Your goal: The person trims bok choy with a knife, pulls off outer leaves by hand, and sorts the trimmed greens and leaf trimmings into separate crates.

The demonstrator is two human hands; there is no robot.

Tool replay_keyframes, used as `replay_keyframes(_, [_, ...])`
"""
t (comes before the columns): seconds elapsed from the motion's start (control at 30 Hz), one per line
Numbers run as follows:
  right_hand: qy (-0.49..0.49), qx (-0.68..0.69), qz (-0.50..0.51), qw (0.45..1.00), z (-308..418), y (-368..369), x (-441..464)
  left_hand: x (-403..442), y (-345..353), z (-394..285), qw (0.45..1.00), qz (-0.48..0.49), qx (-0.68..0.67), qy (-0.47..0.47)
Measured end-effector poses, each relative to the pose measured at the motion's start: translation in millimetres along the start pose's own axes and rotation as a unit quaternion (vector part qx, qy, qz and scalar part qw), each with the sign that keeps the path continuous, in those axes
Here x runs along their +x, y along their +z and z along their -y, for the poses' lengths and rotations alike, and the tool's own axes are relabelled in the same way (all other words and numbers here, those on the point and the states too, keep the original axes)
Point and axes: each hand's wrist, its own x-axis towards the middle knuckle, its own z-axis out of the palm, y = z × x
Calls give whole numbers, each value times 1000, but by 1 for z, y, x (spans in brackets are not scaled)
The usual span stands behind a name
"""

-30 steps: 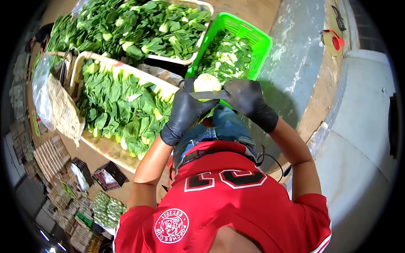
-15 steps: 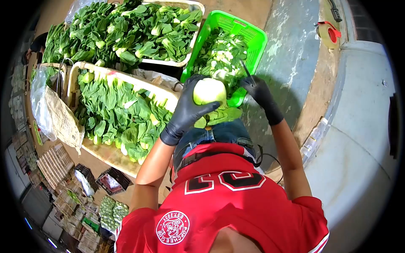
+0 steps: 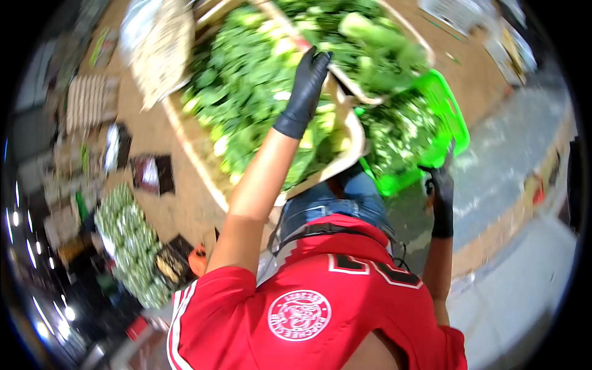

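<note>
My left hand (image 3: 306, 89), in a black glove, reaches over the pale bin (image 3: 354, 145) of leafy bok choy (image 3: 240, 92). Its fingers are stretched out and nothing shows in them. A large pale-green bok choy (image 3: 376, 37), blurred, is over or on the greens in the farther bin (image 3: 425, 52); whether it touches them I cannot tell. My right hand (image 3: 440, 188), also gloved, is closed around a small knife (image 3: 451, 150), its blade smeared and pointing away from me. That hand is beside the green basket (image 3: 457, 117), which contains cut leaves and pale trimmings (image 3: 401, 132).
Plastic and a tan sack (image 3: 166, 55) hang at the near bin's left end. Bagged greens (image 3: 129, 240) are stacked at the lower left, near dark crates (image 3: 151, 174). A worn grey ledge (image 3: 499, 191) runs along the right. White crates (image 3: 459, 15) lie at the far right.
My left hand has let go of the bok choy and moved up over the near bin. My right hand has moved right and down with the knife. The view has turned toward the left.
</note>
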Motion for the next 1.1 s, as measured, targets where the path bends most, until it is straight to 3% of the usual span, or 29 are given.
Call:
replay_keyframes(0.03, [47, 51, 32, 997, -13, 8, -2, -10, -35, 3, 982, -56, 159, 84])
replay_keyframes(0.13, [42, 160, 137, 977, -29, 57, -15, -71, -183, 31, 930, -196, 297, 91])
replay_keyframes(0.2, [94, 154, 136, 974, 0, 94, -43, -117, -268, 35, 808, -270, 515, 90])
replay_keyframes(0.27, [76, 175, 108, 976, 3, 110, -51, -136, -322, 31, 826, -268, 496, -3])
replay_keyframes(0.3, [78, 178, 91, 977, 5, 116, -52, -133, -337, 29, 818, -220, 530, 33])
replay_keyframes(0.37, [105, 181, 94, 973, 4, 118, -54, -122, -324, 39, 866, -91, 489, 44])
replay_keyframes(0.4, [115, 183, 94, 972, 6, 118, -53, -112, -311, 43, 856, 4, 516, -9])
replay_keyframes(0.43, [111, 167, 95, 975, 11, 121, -53, -103, -295, 45, 827, 74, 555, 49])
replay_keyframes(0.5, [105, 139, 93, 980, 30, 134, -60, -88, -290, 76, 809, 57, 584, 46])
replay_keyframes(0.57, [93, 114, 87, 985, 46, 143, -63, -80, -292, 81, 824, 79, 558, 62])
replay_keyframes(0.6, [78, 104, 92, 987, 44, 144, -60, -86, -291, 77, 837, 39, 541, 79])
replay_keyframes(0.63, [63, 95, 97, 989, 43, 145, -56, -93, -291, 73, 913, -2, 407, 27])
replay_keyframes(0.7, [41, 93, 116, 988, 63, 161, -50, -112, -268, 29, 947, -122, 289, -66])
replay_keyframes(0.77, [83, 130, 208, 966, 77, 175, -40, -125, -250, -4, 973, -181, 144, -22])
replay_keyframes(0.8, [58, 126, 217, 966, 91, 193, -40, -129, -234, -16, 980, -199, 17, -7])
replay_keyframes(0.87, [78, 238, 261, 932, 99, 223, -37, -139, -207, -10, 955, -61, -292, 8])
replay_keyframes(0.9, [114, 320, 301, 891, 109, 234, -39, -143, -208, 14, 906, 37, -422, -10])
replay_keyframes(0.93, [131, 354, 283, 881, 123, 241, -39, -151, -174, 13, 942, -6, -334, -12])
replay_keyframes(0.97, [68, 417, 336, 842, 128, 240, -37, -153, -136, 5, 945, -21, -325, -39])
replay_keyframes(1.03, [-41, 473, 223, 851, 151, 221, -36, -152, -69, -9, 915, -22, -383, -122])
replay_keyframes(1.07, [-37, 456, 243, 855, 142, 201, -24, -155, -58, -15, 946, 15, -307, -106])
replay_keyframes(1.1, [-45, 405, 190, 893, 137, 176, -22, -153, -39, -23, 977, 10, -196, -90])
